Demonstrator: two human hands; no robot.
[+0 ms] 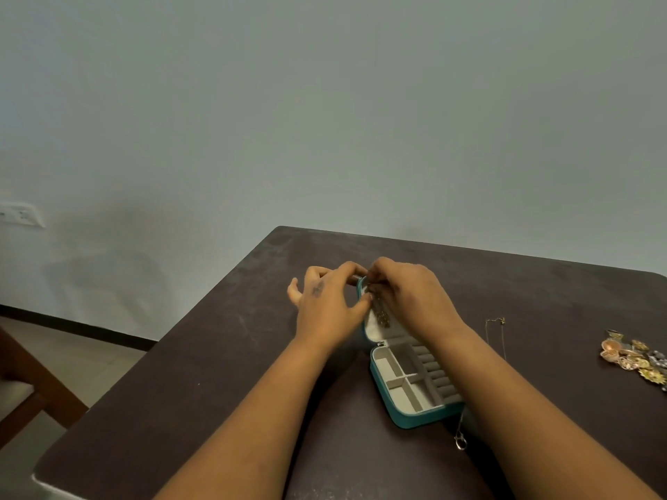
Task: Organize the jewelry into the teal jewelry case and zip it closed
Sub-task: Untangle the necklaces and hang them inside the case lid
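The teal jewelry case (406, 418) lies open on the dark table, its grey compartments and ring rolls showing. Its lid (375, 332) is folded back away from me, and a beaded chain (380, 315) hangs down the lid's pale lining. My left hand (326, 306) holds the lid's far left edge. My right hand (408, 292) pinches the top of the chain at the lid's upper rim. A thin gold necklace (492, 328) lies to the right of the case. A heap of gold and silver pieces (637, 359) sits at the far right.
The dark table (216, 373) ends at the wall behind and at its left edge. A zipper pull with a ring (460, 442) trails from the case's near right corner. A wooden chair (29, 384) stands at the left, beside the table.
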